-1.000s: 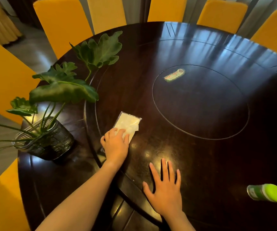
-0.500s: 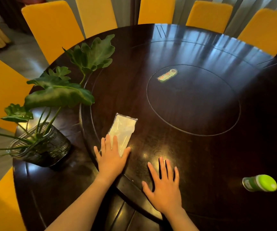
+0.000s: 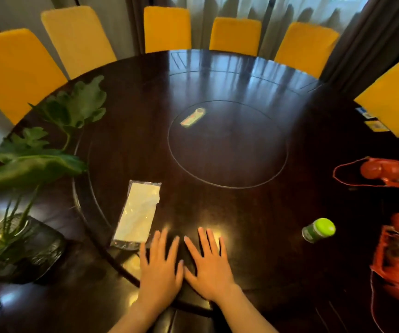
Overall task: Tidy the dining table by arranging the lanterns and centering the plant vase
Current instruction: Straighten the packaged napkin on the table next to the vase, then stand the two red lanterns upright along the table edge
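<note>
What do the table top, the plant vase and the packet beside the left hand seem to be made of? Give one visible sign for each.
Table top: probably dark wood with a glossy finish; it mirrors the curtains.
Plant vase: looks like clear, dark-tinted glass; stems show through its wall.
Packet: something white in clear plastic film; its edges are shiny and see-through. What the contents are made of cannot be told.

Both forearms are bare, no sleeves showing; left hand [image 3: 161, 267] and right hand [image 3: 209, 266] ungloved, without rings.
</note>
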